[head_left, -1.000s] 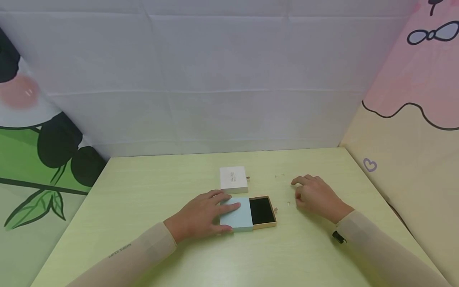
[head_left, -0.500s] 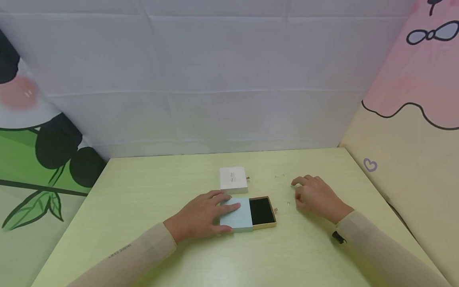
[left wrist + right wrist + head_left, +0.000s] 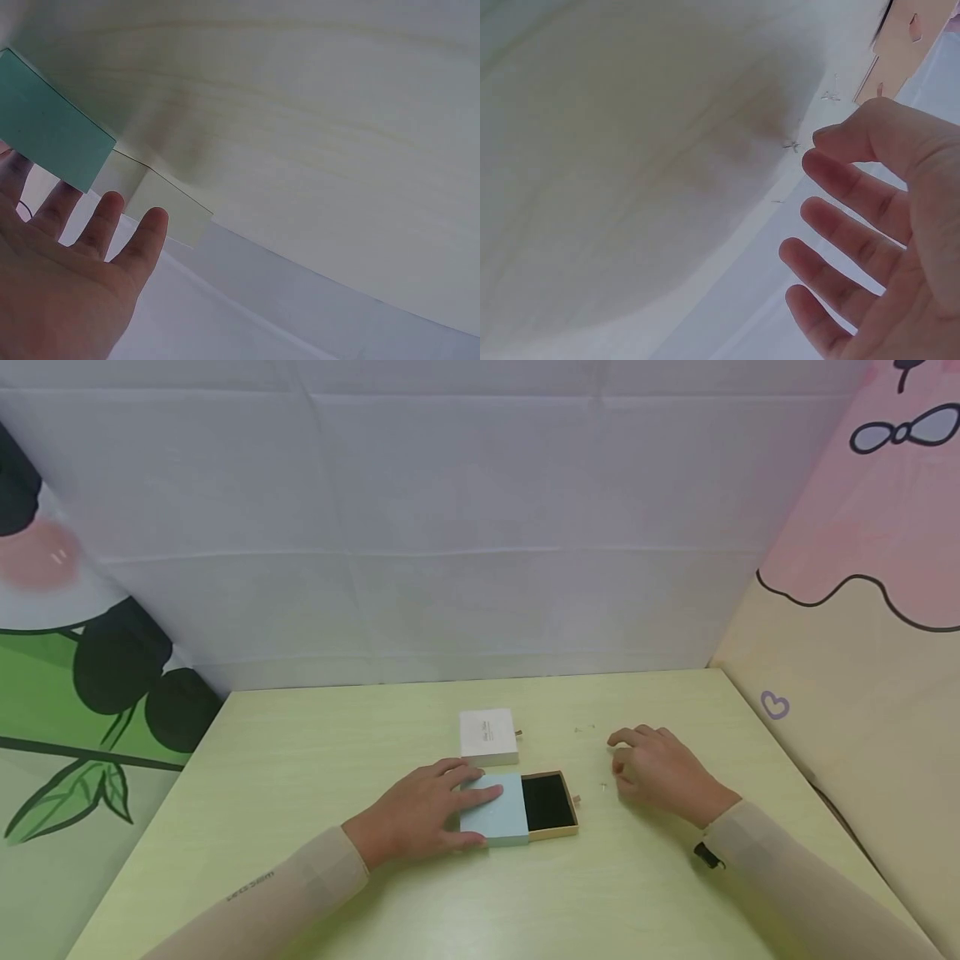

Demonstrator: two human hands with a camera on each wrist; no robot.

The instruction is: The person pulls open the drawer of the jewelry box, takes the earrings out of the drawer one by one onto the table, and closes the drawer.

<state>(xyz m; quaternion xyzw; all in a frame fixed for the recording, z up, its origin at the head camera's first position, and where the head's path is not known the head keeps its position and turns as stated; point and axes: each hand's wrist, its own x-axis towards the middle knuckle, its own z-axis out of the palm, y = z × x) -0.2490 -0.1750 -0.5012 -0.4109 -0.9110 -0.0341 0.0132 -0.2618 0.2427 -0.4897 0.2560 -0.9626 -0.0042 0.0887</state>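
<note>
My left hand (image 3: 420, 806) lies over a light blue drawer box (image 3: 506, 822). Its thumb meets the near side, a middle fingertip the far edge, and its index finger stretches across the lid. The box's tan tray (image 3: 549, 806), lined in black, is slid out to the right. In the left wrist view the box's blue end (image 3: 52, 124) covers some fingertips. My right hand (image 3: 667, 777) hovers at the right, fingers loosely bent; in the right wrist view its thumb tip and index fingertip (image 3: 814, 161) come together with nothing visible between them. A tiny shiny piece (image 3: 603, 786) lies left of it.
A white box (image 3: 489, 737) with small print and a brown pull tab stands just behind the blue one. Other tiny thin pieces (image 3: 584, 727) lie right of it. The pale table (image 3: 360, 727) ends at a white cloth (image 3: 465, 568); decorated panels flank both sides.
My right hand has shifted very slightly left. The left hand and the boxes stay in place.
</note>
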